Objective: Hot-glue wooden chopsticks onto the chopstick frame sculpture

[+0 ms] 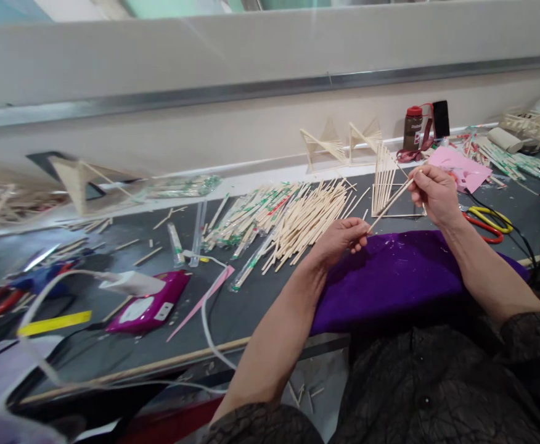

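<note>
A slim wooden chopstick (390, 205) slants between my two hands above a purple cloth (390, 277). My left hand (346, 237) pinches its lower end. The upper end is gripped by the closed fingers of my right hand (434, 191). Just behind the stick stands a frame of glued sticks (383, 185), partly covered by my right hand. A loose pile of bare chopsticks (311, 216) lies left of the frame, beside several chopsticks in clear wrappers (251, 213).
Twisted stick models (323, 148) stand along the wall. A bottle (413, 128) and phone (441, 118) are at the back right, with pink paper (464, 166) and scissors (489, 222) nearer. Leftward lie a magenta power strip (152, 302) and a white cable (208, 320).
</note>
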{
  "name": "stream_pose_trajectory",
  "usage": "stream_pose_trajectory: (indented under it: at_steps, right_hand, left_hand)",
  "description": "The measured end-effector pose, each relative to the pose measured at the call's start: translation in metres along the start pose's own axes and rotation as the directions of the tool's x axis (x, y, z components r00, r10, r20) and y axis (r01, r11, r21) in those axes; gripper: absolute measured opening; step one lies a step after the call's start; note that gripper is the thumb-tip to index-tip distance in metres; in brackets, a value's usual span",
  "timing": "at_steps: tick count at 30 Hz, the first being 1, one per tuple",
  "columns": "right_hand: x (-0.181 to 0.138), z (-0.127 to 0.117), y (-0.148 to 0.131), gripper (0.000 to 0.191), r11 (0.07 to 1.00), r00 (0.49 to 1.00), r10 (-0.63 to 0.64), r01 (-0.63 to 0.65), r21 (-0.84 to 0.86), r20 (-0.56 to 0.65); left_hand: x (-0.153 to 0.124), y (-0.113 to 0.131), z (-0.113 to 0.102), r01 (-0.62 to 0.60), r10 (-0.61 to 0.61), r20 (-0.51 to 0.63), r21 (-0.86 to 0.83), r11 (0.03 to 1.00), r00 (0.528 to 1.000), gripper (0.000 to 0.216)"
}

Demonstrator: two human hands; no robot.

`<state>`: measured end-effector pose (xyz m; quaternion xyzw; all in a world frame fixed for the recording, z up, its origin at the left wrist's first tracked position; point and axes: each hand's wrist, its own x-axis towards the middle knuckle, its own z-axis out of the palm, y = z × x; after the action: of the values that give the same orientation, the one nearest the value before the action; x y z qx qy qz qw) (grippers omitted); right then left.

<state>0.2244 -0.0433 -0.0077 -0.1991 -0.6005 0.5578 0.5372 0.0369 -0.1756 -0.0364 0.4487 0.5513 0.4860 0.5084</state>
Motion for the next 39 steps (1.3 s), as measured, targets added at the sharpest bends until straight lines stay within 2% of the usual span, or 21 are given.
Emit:
stream_pose_trajectory:
  at_steps: [6, 8, 12, 15, 17, 22, 25, 27, 29, 32, 35, 39]
  right_hand:
    - [0.001, -0.003, 0.002, 0.030, 1.000, 1.000, -0.002, 0.002, 0.005, -0.023]
    - [0.002, -0.005, 0.000, 0.031, 1.000, 0.999, -0.001, 0.001, 0.001, -0.038]
    - [0.004, -0.012, -0.002, 0.034, 0.998, 0.997, -0.006, 0.010, 0.060, -0.079]
    - [0.009, -0.017, -0.005, 0.033, 0.997, 0.996, -0.022, 0.027, 0.069, -0.081]
    - [0.017, -0.020, -0.012, 0.032, 0.998, 0.998, -0.034, 0.036, 0.041, -0.052]
    - [0.066, -0.022, -0.048, 0.026, 0.995, 0.995, -0.091, 0.092, -0.030, 0.039]
    - [0.107, -0.023, -0.063, 0.024, 0.995, 0.996, -0.018, 0.026, -0.093, 0.082]
    - [0.131, -0.026, -0.062, 0.021, 0.995, 0.994, 0.067, -0.060, -0.086, 0.087]
    - [0.149, -0.032, -0.050, 0.015, 0.985, 0.983, 0.169, -0.167, -0.039, 0.073]
    - [0.165, -0.043, -0.023, 0.011, 0.962, 0.962, 0.273, -0.273, -0.018, 0.022]
    - [0.169, -0.049, 0.001, 0.011, 0.952, 0.953, 0.301, -0.303, -0.045, -0.042]
    - [0.167, -0.040, 0.013, 0.004, 0.942, 0.937, 0.330, -0.335, -0.022, -0.115]
  left_hand:
    - [-0.004, 0.001, 0.009, -0.159, 0.162, -0.020, 0.101, 0.982, 0.987, 0.034]
    - [-0.002, -0.001, 0.009, -0.177, 0.182, -0.047, 0.101, 0.979, 0.982, 0.037]
    - [0.002, -0.003, 0.007, -0.156, 0.160, -0.153, 0.039, 0.987, 0.975, 0.046]
    - [0.002, -0.002, 0.006, -0.208, 0.213, -0.254, 0.046, 0.977, 0.944, 0.050]
    - [0.000, -0.002, 0.006, -0.227, 0.236, -0.297, 0.065, 0.972, 0.925, 0.045]
    - [0.000, -0.001, 0.012, -0.094, 0.112, -0.270, 0.077, 0.993, 0.957, 0.022]
    - [0.010, 0.005, 0.012, -0.027, 0.062, -0.221, 0.158, 0.987, 0.973, 0.014]
    - [0.022, 0.014, 0.010, -0.053, 0.114, -0.228, 0.257, 0.965, 0.967, 0.010]
    - [0.037, 0.023, 0.009, -0.121, 0.231, -0.252, 0.386, 0.914, 0.940, 0.008]
    - [0.059, 0.028, 0.010, -0.208, 0.416, -0.256, 0.576, 0.790, 0.873, 0.008]
    - [0.072, 0.016, 0.013, -0.232, 0.544, -0.262, 0.699, 0.676, 0.797, 0.010]
    - [0.080, -0.010, 0.011, -0.279, 0.682, -0.224, 0.791, 0.544, 0.696, 0.022]
